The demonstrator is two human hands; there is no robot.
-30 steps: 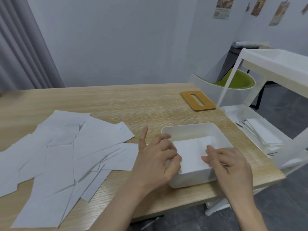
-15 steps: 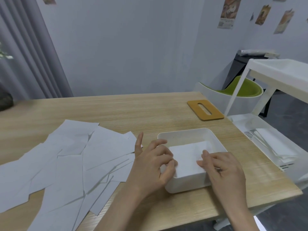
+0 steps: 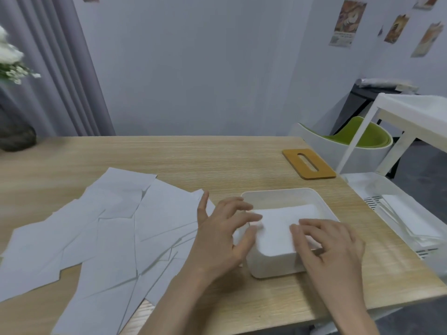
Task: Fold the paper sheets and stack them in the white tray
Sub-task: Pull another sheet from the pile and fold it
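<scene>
Resting on smooth folded paper: both hands, left hand, right hand.

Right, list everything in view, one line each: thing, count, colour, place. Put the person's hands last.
table: one, light wood, fills the middle of the view.
white tray: one, white, on the table near its front right edge.
folded paper: count of layers unclear, white, inside the white tray.
loose paper sheets: many, overlapping, white, spread over the table's left half.
wooden lid: one, tan with a slot, far right of the table.
chair: one, white with green seat, beyond the table's right end.
cart: one, white, at the right, holding white paper on its lower shelf.
curtain: one, grey, far left.
posters: several, on the right wall.
left hand: fingers resting on the folded paper's left edge.
right hand: fingers resting on the folded paper.
</scene>
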